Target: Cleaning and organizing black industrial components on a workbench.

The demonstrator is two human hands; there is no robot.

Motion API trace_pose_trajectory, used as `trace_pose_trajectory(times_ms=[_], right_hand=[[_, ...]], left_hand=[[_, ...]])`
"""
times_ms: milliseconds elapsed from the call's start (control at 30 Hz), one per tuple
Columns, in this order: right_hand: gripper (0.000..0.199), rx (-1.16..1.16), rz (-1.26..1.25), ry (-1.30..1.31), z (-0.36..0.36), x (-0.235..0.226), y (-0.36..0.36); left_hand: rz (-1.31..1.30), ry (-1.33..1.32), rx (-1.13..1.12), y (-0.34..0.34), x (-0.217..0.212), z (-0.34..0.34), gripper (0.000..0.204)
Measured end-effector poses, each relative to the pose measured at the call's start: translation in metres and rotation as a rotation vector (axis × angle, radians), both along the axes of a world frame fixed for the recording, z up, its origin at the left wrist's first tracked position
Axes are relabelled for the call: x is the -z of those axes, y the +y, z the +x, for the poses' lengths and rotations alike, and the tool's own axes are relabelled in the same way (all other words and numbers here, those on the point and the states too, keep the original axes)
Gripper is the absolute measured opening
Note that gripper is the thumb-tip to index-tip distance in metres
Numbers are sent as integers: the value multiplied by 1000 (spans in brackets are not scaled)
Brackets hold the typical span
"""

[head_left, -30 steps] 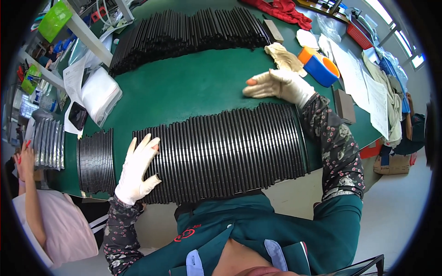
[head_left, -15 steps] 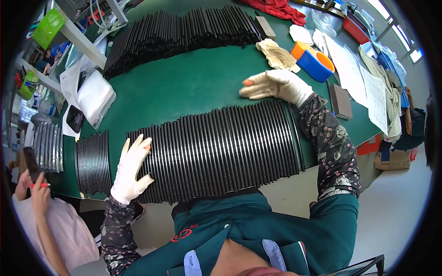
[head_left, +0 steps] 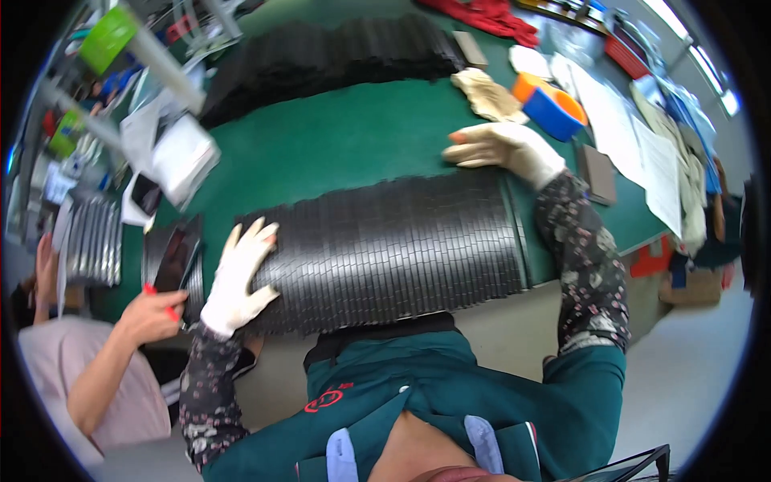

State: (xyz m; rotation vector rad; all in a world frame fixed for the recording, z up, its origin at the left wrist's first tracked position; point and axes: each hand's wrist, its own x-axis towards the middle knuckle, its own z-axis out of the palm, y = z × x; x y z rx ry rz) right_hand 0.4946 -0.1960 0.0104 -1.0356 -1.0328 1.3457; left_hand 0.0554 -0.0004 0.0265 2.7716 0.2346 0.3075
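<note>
A wide row of thin black rods [head_left: 393,249] lies side by side along the near edge of the green table. My left hand [head_left: 241,277], in a white glove with bare fingertips, rests with spread fingers at the row's left end. My right hand [head_left: 514,153], gloved alike, is open with fingers stretched leftward, just beyond the far edge of the row near its right end. Neither hand grips anything. A single rod [head_left: 516,221] seems to lie slightly apart at the right end; blur hides details.
A big heap of black rods [head_left: 329,60] fills the back. Back right are a crumpled glove [head_left: 490,95], an orange-and-blue tape-like ring [head_left: 552,112], a brown block [head_left: 597,174] and papers [head_left: 654,161]. At left, a co-worker's hand [head_left: 152,317] holds a dark phone-like object [head_left: 177,261] over a smaller rod group.
The co-worker's hand has brought the dark object rightward over the small rod group. The view has shifted and blurred slightly; my hands keep nearly the same pose by the row.
</note>
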Motion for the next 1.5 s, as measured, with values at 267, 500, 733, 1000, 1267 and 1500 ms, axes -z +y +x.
trace_pose_trajectory(times_ms=[267,500,733,1000,1267,1500], right_hand=[[62,297,120,-547,-14,-4,-52],[65,229,116,-1668,-46,19,-64],[64,242,121,-1642,-35,25,-68],[68,261,10,-1603,-31,26,-71],[73,284,0,-1547,-22,32,-73],[76,287,-98,-1592,-22,29,-75]], left_hand=[[134,54,-8,-22,-4,12,70],[86,60,149,-101,-30,45,78],[124,-66,249,-116,-24,50,74],[18,-297,75,-70,0,6,81],[-331,-398,106,-26,23,-8,81],[-241,-229,104,-35,13,-6,80]])
